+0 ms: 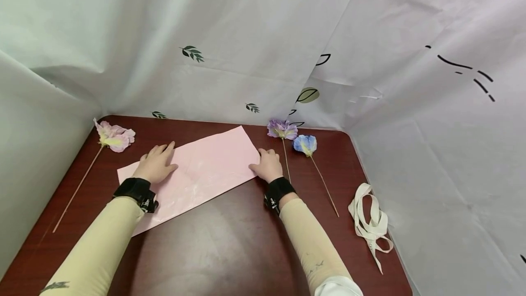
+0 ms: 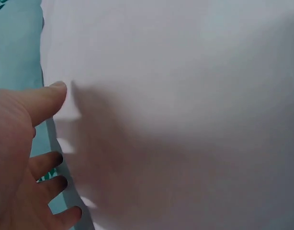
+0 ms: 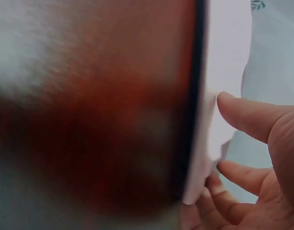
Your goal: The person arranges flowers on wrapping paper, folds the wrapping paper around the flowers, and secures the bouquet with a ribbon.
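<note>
A pink sheet of wrapping paper (image 1: 209, 163) lies slanted across the table. My left hand (image 1: 155, 164) rests at its left part, fingers loosely spread toward the far edge. In the left wrist view the thumb (image 2: 53, 99) touches the paper's margin, and the other fingertips show beside the edge. My right hand (image 1: 269, 165) grips the paper's right end. In the right wrist view its thumb (image 3: 247, 115) lies on top of the paper (image 3: 228, 57), with fingers curled at the edge and partly behind it.
A pink artificial flower (image 1: 115, 137) lies at the left. Right of the paper lie a purple flower (image 1: 281, 129) and a blue flower (image 1: 305, 145) on long stems. A bundle of white ribbon (image 1: 371, 223) is near the right table edge. A pale cloth (image 1: 246, 35) hangs behind.
</note>
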`<state>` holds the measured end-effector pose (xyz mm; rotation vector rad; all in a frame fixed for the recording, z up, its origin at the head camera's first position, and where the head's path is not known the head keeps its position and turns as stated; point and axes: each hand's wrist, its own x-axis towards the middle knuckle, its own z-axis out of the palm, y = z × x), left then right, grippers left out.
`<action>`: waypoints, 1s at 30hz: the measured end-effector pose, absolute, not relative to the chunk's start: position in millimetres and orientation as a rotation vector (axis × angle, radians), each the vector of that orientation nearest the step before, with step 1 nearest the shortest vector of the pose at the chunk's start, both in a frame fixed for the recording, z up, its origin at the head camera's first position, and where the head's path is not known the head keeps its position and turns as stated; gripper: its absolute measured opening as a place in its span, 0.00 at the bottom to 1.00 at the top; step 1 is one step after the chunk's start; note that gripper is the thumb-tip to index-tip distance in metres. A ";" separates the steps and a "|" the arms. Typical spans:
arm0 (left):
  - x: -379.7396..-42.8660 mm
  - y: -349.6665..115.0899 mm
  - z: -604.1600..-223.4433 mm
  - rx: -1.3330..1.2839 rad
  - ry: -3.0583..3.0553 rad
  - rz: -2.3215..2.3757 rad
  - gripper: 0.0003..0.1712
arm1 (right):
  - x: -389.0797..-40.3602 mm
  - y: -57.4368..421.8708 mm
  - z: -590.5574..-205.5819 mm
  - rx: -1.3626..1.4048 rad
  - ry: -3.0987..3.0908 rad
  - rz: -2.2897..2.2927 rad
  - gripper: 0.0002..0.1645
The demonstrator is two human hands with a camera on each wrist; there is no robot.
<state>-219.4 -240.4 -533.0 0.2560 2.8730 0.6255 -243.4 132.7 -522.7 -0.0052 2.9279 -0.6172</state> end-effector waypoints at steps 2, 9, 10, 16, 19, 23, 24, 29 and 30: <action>-218.1 -241.9 -535.4 0.245 2.881 0.633 0.50 | -242.9 133.0 -526.7 -0.008 2.943 -0.608 0.44; -216.5 -242.8 -540.2 0.232 2.913 0.689 0.50 | -241.3 135.7 -530.5 -0.020 2.946 -0.629 0.43; -216.6 -243.4 -540.9 0.235 2.917 0.693 0.50 | -240.9 135.8 -530.3 -0.020 2.945 -0.640 0.43; -216.9 -244.0 -541.4 0.251 2.935 0.708 0.49 | -241.0 136.9 -530.7 -0.018 2.937 -0.670 0.41; -217.9 -242.6 -539.1 0.269 2.953 0.709 0.49 | -242.8 137.2 -530.1 -0.004 2.926 -0.709 0.41; -219.9 -241.4 -534.3 0.281 2.961 0.719 0.50 | -247.9 137.8 -530.7 0.048 2.911 -0.716 0.39; -220.4 -241.4 -533.2 0.276 2.958 0.715 0.51 | -249.5 137.9 -530.9 0.063 2.907 -0.710 0.38; -221.3 -243.1 -529.2 0.242 2.913 0.668 0.54 | -255.8 137.2 -527.4 0.140 2.857 -0.674 0.38; -221.1 -243.9 -528.6 0.233 2.896 0.662 0.54 | -257.1 136.9 -526.0 0.148 2.844 -0.678 0.38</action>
